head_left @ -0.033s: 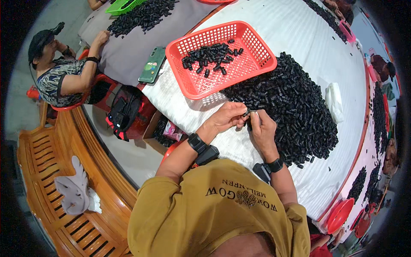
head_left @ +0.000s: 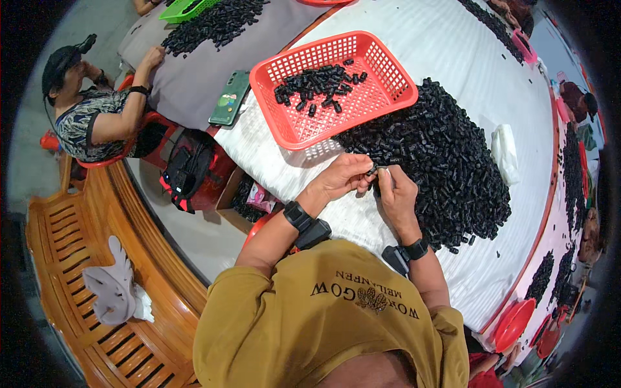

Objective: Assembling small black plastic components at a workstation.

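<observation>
Close over the near edge of the white-covered table, my two hands meet at the fingertips. My left hand [head_left: 343,177] is closed, pinching a small black cylindrical part [head_left: 372,171] between thumb and fingers. The right hand [head_left: 399,195] is closed too, its thumb and forefinger pressed against the other end of that part; the fingers hide most of it. Just beyond and to the right spreads a large pile of similar black parts [head_left: 446,168]. A red plastic basket [head_left: 284,126] stands past my hands, with a smaller heap of black parts [head_left: 314,85] inside.
A green phone [head_left: 229,98] lies left of the basket, and a white bundle [head_left: 505,155] right of the pile. At far left a person [head_left: 97,123] sits by a grey-covered table [head_left: 187,87]. A wooden bench [head_left: 71,226] and a black bag [head_left: 189,161] are at left.
</observation>
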The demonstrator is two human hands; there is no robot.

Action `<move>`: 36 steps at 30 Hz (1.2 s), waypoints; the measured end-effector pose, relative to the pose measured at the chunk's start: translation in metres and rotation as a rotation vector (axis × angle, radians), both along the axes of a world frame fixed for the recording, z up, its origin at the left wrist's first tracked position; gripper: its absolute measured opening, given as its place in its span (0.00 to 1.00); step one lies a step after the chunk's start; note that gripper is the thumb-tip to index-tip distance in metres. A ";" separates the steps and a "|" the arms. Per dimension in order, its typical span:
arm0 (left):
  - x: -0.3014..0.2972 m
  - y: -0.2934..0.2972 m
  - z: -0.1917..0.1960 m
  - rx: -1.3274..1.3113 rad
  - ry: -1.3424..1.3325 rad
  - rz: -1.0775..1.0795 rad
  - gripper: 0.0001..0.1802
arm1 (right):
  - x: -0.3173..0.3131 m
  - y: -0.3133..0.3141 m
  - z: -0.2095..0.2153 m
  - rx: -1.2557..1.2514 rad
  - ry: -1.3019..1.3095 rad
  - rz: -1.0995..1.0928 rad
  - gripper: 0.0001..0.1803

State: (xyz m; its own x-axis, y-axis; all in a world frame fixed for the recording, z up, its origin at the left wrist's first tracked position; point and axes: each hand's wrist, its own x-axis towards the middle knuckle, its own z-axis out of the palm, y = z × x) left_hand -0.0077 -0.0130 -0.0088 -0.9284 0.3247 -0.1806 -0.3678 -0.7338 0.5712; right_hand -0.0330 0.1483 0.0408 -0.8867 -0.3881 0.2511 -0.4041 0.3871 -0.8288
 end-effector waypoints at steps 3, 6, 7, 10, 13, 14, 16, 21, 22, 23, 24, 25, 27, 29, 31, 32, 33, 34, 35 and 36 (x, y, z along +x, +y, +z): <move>0.000 0.000 -0.001 0.009 -0.006 0.007 0.08 | -0.001 0.001 -0.003 0.037 -0.008 -0.003 0.09; 0.000 0.000 0.002 0.006 -0.002 0.004 0.08 | -0.002 0.002 -0.006 0.058 0.046 -0.002 0.10; 0.000 0.000 0.003 0.008 0.004 -0.001 0.08 | -0.002 0.002 -0.005 0.057 0.045 -0.003 0.10; 0.001 0.000 0.004 0.010 -0.008 0.002 0.08 | -0.003 0.001 -0.004 0.070 0.063 0.009 0.09; 0.001 0.000 0.003 0.015 -0.010 0.003 0.08 | -0.001 0.001 -0.005 0.053 0.062 0.013 0.09; 0.000 -0.001 0.003 0.021 0.004 -0.005 0.08 | -0.001 0.001 -0.004 0.059 0.052 0.011 0.09; 0.000 -0.001 -0.001 0.027 0.011 -0.008 0.08 | 0.000 0.001 0.000 0.066 0.041 0.010 0.09; 0.000 -0.001 -0.001 0.017 0.016 -0.007 0.08 | -0.001 0.001 0.001 0.070 0.064 0.038 0.09; 0.001 0.000 -0.001 0.020 0.014 -0.004 0.08 | -0.002 0.001 0.000 0.069 0.065 0.037 0.09; 0.001 0.000 0.000 0.024 0.011 -0.002 0.09 | -0.003 0.001 -0.001 0.065 0.064 0.041 0.10; 0.001 0.000 0.000 0.024 0.010 -0.003 0.09 | -0.002 0.002 -0.003 0.061 0.062 0.044 0.10; 0.000 0.000 0.001 0.015 0.007 -0.001 0.09 | -0.002 0.001 -0.003 0.061 0.061 0.042 0.10; 0.000 0.000 0.000 0.007 0.004 0.001 0.09 | -0.004 0.000 -0.005 0.045 0.053 0.007 0.10; 0.000 0.000 0.000 0.048 0.002 0.005 0.09 | -0.003 0.001 -0.004 0.060 0.063 0.004 0.10; 0.000 0.000 0.002 0.045 -0.003 0.007 0.10 | -0.003 0.001 -0.004 0.077 0.073 -0.002 0.10; 0.000 0.000 0.003 0.042 -0.007 0.009 0.10 | -0.003 0.001 -0.004 0.064 0.071 -0.001 0.10; 0.000 0.000 0.003 0.042 -0.007 0.010 0.10 | -0.004 0.000 -0.004 0.050 0.071 0.001 0.10; 0.000 0.000 0.002 0.047 -0.003 0.008 0.10 | -0.004 0.000 -0.004 0.050 0.071 0.002 0.10; 0.000 0.000 0.002 0.053 0.001 0.006 0.09 | -0.004 0.000 -0.004 0.056 0.065 0.008 0.11; 0.000 0.000 0.001 0.053 0.001 0.006 0.09 | -0.004 0.000 -0.004 0.063 0.059 0.014 0.11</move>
